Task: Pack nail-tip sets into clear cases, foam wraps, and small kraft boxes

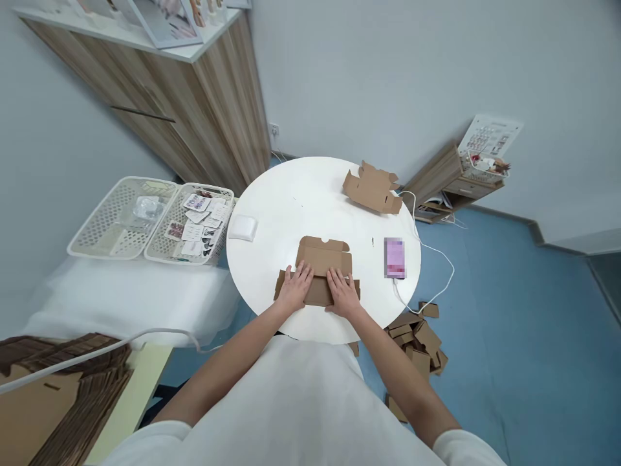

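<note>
On the near edge of the round white table (301, 194) lies a flat cardboard blank (323, 255), partly folded, its tabbed flap pointing away from the person. Both hands rest on top of it. The left hand (294, 288) lies palm down on the left part with fingers spread, gripping nothing. The right hand (343, 292) lies the same way just beside it, flat and unclenched, fingers toward the fold. The two hands are near each other but not touching.

To the right of the blank sits a phone (394, 257) with a white cable (436, 252) trailing off the table's edge. At the far side lies a second blank (372, 188), half formed. A small white pad (242, 228) sits at the left rim.

Beyond the table on the left, two white baskets (121, 220) stand side by side, one holding small cards. Folded boxes (417, 336) lie heaped on the blue floor at the right, and a stack of cardboard (53, 388) lies at the lower left.
</note>
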Motion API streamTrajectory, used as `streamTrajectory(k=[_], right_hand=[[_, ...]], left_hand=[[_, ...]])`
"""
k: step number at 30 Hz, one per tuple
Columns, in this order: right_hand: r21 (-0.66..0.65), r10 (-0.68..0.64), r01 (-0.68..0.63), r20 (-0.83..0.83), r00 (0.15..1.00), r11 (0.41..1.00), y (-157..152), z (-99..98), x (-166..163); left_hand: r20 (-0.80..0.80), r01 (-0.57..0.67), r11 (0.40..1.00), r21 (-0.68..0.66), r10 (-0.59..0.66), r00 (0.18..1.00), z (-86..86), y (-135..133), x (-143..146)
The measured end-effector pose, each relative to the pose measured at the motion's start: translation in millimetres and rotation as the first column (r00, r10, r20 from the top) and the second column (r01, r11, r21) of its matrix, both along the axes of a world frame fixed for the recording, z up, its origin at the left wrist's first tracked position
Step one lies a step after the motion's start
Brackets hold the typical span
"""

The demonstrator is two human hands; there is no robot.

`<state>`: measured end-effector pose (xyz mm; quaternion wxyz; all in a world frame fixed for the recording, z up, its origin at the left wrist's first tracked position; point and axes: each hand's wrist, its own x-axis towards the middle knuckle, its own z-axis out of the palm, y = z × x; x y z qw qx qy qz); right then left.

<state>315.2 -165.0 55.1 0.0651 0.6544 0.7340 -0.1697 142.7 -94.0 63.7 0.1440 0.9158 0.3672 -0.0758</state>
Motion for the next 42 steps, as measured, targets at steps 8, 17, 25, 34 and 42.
streamTrajectory(k=[8,17,25,34,42], right_hand=[[-0.015,-0.081,0.082,0.029,0.996,0.997,-1,-15.8,-40],[-0.015,-0.165,0.165,0.000,0.986,0.986,4,-17.7,-71],[-0.026,-0.215,0.216,0.029,0.976,0.976,4,-16.7,-79],[-0.042,-0.205,0.208,0.078,0.976,0.977,9,-12.1,-96],[-0.024,-0.264,0.267,0.095,0.960,0.963,6,-16.8,-109]], left_hand=[[0.147,-0.667,0.693,-0.273,0.716,0.683,-22.8,-17,-98],[0.296,-0.547,0.654,-0.523,0.741,0.603,-39.4,3,-118],[0.425,-0.482,0.640,-0.598,0.763,0.486,-27.9,4,-119],[0.499,-0.385,0.689,-0.614,0.716,0.487,-19.5,-4,-111],[0.427,-0.406,0.775,-0.485,0.614,0.664,-26.1,-7,-116]])
